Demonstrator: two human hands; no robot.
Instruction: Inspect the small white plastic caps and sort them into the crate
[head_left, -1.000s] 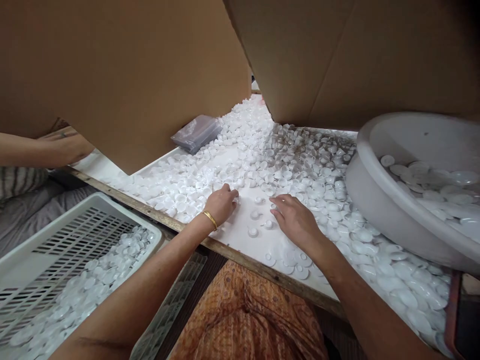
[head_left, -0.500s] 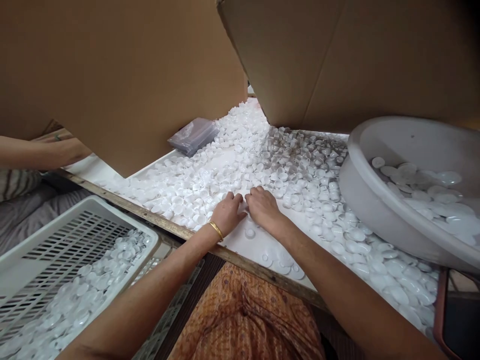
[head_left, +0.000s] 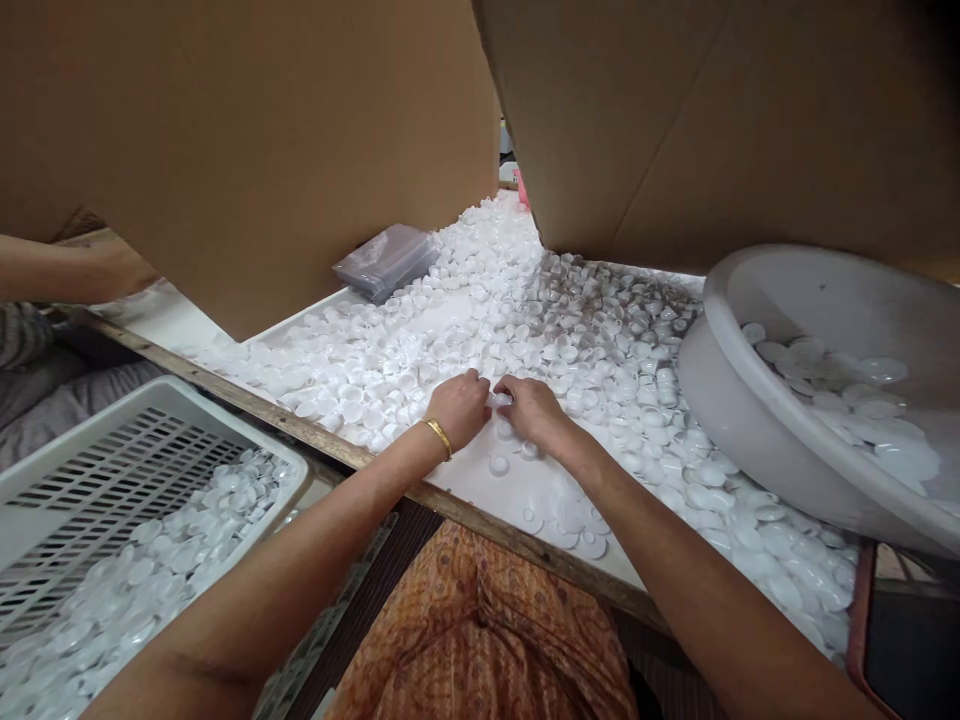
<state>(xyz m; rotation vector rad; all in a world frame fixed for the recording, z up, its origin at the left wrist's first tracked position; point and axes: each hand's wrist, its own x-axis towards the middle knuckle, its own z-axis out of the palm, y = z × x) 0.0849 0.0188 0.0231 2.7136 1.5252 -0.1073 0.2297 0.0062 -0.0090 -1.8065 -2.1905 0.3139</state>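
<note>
Both hands point(head_left: 459, 408) point(head_left: 534, 411) meet at a white piece point(head_left: 498, 399) — close together.

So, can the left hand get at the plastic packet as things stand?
Probably yes: only low white caps lie between the left hand and packet; the cardboard stands behind it.

At your twelve o'clock, the white caps point(head_left: 360, 405) look like smooth, glossy plastic, and the table point(head_left: 487, 505) under them has a smooth white top with a rough, worn wooden edge. Your bracelet point(head_left: 436, 438) is shiny, gold-toned metal. The basket point(head_left: 294, 478) at nine is satiny plastic; the tub point(head_left: 739, 430) at two, smooth plastic. Matt brown cardboard point(head_left: 300, 130) stands at eleven, below it a pack point(head_left: 390, 258) in glossy clear film. At six, your clothing point(head_left: 487, 630) is soft, creased, printed cloth.
</note>
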